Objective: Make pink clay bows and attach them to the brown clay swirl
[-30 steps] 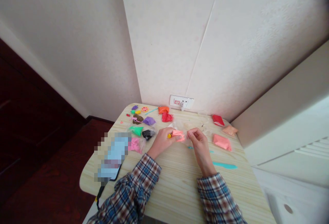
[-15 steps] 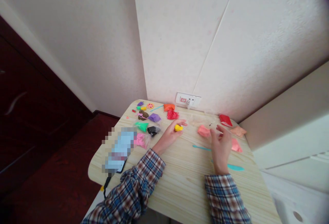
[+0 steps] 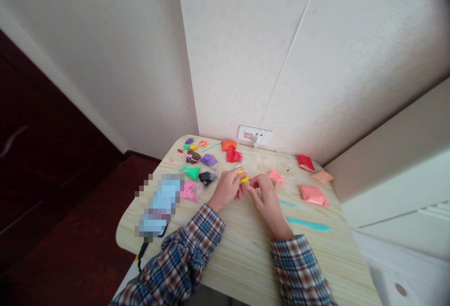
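A small lump of yellow clay is held in my left hand, its fingers closed around it over the middle of the table. Close on its right is my right hand, thumb and forefinger pinched together at the lump's edge; whether something tiny sits between them is too small to make out. Beyond the right hand lies a piece of coral-pink clay on clear wrapping. A thin blue stick tool and a blue plastic knife rest to the right of that hand.
Bags of green, black, purple and pink clay lie left, beside a phone. Small clay pieces, including a round fruit slice, sit at the back left. Red and salmon packets lie right. A wall socket is behind.
My right hand has moved left from beside the coral-pink clay to the yellow lump. My left hand's fingers have closed further around the lump. The view has shifted slightly.
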`<move>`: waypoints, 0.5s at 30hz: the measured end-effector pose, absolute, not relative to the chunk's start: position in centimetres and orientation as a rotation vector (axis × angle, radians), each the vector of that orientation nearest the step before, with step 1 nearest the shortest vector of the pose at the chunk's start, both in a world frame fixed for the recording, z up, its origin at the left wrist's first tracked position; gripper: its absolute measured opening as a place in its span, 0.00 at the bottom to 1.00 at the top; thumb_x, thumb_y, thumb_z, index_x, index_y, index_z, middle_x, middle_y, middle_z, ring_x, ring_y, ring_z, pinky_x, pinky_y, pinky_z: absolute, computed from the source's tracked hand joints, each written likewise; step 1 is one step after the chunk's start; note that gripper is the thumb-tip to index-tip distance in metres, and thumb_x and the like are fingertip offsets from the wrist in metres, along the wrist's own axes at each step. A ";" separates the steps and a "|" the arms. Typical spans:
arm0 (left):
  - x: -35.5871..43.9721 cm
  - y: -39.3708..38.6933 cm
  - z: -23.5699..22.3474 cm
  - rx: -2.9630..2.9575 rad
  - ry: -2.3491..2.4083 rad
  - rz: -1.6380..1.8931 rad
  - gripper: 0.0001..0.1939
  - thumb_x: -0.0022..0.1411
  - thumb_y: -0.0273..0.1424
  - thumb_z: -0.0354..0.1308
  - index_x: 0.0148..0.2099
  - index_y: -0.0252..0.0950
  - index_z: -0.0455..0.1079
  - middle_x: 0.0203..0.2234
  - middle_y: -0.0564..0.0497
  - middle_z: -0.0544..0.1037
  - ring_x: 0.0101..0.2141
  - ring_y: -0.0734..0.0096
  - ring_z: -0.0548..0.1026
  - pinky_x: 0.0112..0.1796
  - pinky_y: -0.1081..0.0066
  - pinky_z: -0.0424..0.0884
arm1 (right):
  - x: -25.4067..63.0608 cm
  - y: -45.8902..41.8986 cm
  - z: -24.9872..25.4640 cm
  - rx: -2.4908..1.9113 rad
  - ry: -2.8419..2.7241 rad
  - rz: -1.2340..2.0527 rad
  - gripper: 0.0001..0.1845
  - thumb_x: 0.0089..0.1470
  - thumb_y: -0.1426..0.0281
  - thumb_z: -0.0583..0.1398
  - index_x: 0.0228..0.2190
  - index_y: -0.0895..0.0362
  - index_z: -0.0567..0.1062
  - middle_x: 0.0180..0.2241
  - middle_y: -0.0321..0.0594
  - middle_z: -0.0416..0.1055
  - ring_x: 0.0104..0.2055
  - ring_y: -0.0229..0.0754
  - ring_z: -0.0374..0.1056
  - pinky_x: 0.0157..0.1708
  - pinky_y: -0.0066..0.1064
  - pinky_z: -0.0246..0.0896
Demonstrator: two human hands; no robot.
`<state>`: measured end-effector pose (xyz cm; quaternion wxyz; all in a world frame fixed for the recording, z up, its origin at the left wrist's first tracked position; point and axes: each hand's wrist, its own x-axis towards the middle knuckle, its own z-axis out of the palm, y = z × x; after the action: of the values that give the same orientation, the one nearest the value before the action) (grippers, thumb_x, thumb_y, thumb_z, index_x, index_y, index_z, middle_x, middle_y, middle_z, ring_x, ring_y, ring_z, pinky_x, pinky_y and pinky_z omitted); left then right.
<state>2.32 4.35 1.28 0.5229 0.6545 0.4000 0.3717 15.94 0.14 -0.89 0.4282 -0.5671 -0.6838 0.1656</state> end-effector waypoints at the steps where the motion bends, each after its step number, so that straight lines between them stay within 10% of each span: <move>1: 2.3 4.3 1.3 1.604 0.983 0.908 0.15 0.65 0.35 0.46 0.31 0.35 0.68 0.13 0.58 0.64 0.14 0.75 0.65 0.21 0.73 0.62 | 15.9 0.2 -1.0 -1.419 -1.712 0.430 0.11 0.56 0.61 0.56 0.25 0.53 0.67 0.27 0.34 0.67 0.33 0.43 0.62 0.41 0.39 0.48; 7: 2.5 4.1 1.3 1.754 0.954 0.915 0.11 0.65 0.35 0.48 0.43 0.37 0.68 0.31 0.51 0.74 0.32 0.68 0.72 0.35 0.71 0.63 | 15.7 0.3 -1.2 -1.420 -1.679 0.507 0.11 0.55 0.60 0.57 0.26 0.53 0.69 0.25 0.34 0.67 0.30 0.42 0.60 0.39 0.37 0.49; 15: 2.3 4.5 0.9 1.719 0.930 0.889 0.19 0.68 0.40 0.38 0.41 0.34 0.66 0.27 0.52 0.70 0.27 0.71 0.68 0.30 0.72 0.63 | 15.0 0.3 -1.6 -1.394 -1.602 0.577 0.23 0.61 0.56 0.47 0.28 0.57 0.73 0.25 0.37 0.71 0.27 0.39 0.64 0.32 0.33 0.57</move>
<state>2.27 4.48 0.87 0.4770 0.7036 0.3806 0.3641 14.97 0.34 -1.63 0.4534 -0.5648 -0.6488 0.2337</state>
